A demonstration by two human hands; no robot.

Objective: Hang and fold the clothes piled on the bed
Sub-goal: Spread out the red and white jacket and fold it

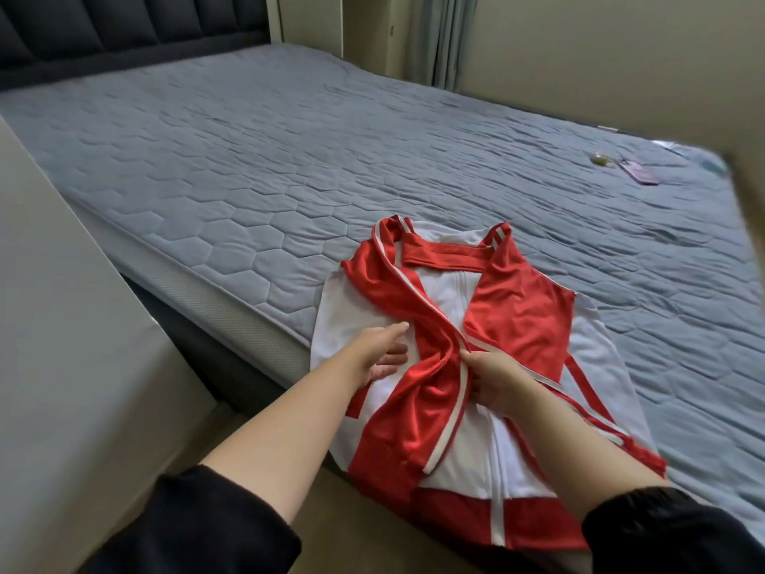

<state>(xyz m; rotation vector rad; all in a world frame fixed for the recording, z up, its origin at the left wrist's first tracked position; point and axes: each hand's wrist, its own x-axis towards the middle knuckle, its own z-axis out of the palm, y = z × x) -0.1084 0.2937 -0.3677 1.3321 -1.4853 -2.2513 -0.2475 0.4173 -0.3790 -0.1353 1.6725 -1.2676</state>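
A red and white track jacket (517,321) lies spread on the near edge of the bed (289,167), collar away from me. Both red sleeves with white stripes are folded in across its white front and cross near the middle. My left hand (383,350) rests flat on the white fabric at the jacket's left side, fingers relaxed. My right hand (496,381) pinches the striped sleeve where the two sleeves cross. The jacket's hem hangs over the bed's edge toward me.
The grey-blue quilted mattress stretches away to a dark padded headboard (124,31). A small yellowish object (601,159) and a pink flat item (639,171) lie near the far right corner. A beige surface (62,325) stands at my left; walls and a curtain (447,35) behind.
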